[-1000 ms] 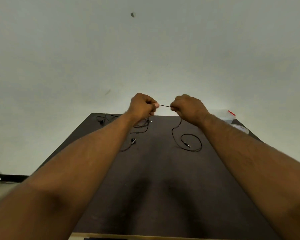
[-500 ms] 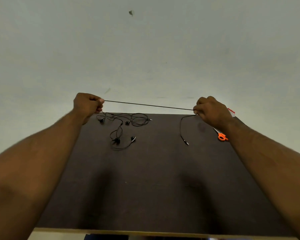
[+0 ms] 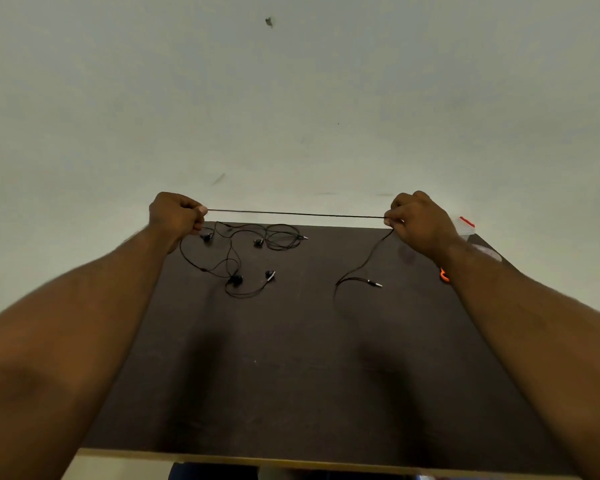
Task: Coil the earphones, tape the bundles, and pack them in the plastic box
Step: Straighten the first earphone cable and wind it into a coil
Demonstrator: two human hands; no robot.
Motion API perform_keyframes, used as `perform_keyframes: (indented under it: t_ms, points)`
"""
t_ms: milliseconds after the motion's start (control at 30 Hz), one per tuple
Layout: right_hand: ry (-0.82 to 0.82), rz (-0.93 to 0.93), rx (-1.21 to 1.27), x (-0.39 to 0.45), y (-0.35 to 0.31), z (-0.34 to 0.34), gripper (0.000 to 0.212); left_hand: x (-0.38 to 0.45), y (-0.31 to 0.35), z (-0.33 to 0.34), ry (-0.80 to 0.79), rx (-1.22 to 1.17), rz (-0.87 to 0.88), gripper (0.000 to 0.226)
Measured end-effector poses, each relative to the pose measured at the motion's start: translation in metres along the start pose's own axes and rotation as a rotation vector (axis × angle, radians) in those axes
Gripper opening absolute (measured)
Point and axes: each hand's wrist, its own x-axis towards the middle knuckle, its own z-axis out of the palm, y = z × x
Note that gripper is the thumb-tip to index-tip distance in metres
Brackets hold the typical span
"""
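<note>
While the left hand (image 3: 174, 216) and right hand (image 3: 418, 223) each pinch a thin black earphone cable (image 3: 295, 213), it runs taut between them above the dark brown table (image 3: 291, 375), its plug end (image 3: 374, 284) resting below. A second tangled black earphone set (image 3: 257, 244) lies near the left hand. No writing is readable on the clear red-latched plastic box (image 3: 465, 226).

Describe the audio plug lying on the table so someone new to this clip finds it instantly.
On the dark table, look below the right hand, where a black cable drops from the fist. It ends in the audio plug, lying alone with a silver tip, well right of the tangled earphones.
</note>
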Motion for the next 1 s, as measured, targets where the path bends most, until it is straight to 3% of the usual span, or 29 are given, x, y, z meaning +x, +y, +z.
perform_keyframes:
  t_ms: [100,133,167,233,300,400,733,1000]
  points:
    - [-0.020,0.011,0.068,0.003,-0.023,0.007,0.021,-0.024,0.023,0.018,-0.313,0.501,-0.003,0.012]
    - [-0.037,-0.016,0.071,0.005,-0.033,0.010,0.022,-0.035,0.035,0.030,-0.345,0.572,0.035,0.019]
    - [-0.053,-0.048,0.068,0.007,-0.043,0.012,0.023,-0.045,0.046,0.045,-0.340,0.543,0.087,0.028]
    - [-0.062,-0.110,0.052,0.011,-0.060,0.015,0.024,-0.067,0.071,0.074,-0.359,0.227,0.118,0.036]
    - [-0.050,-0.138,0.038,0.015,-0.072,0.017,0.024,-0.086,0.095,0.100,-0.482,-0.063,0.002,0.028]
    - [-0.030,-0.132,0.053,0.018,-0.082,0.017,0.024,-0.097,0.109,0.122,-0.565,-0.230,-0.141,0.020]
    - [-0.029,-0.167,0.016,0.022,-0.081,0.008,0.024,-0.071,0.105,0.103,-0.389,-0.099,0.029,0.010]
    - [-0.053,-0.085,-0.031,0.019,-0.052,-0.007,0.024,-0.027,0.097,0.050,-0.130,0.202,0.291,0.010]
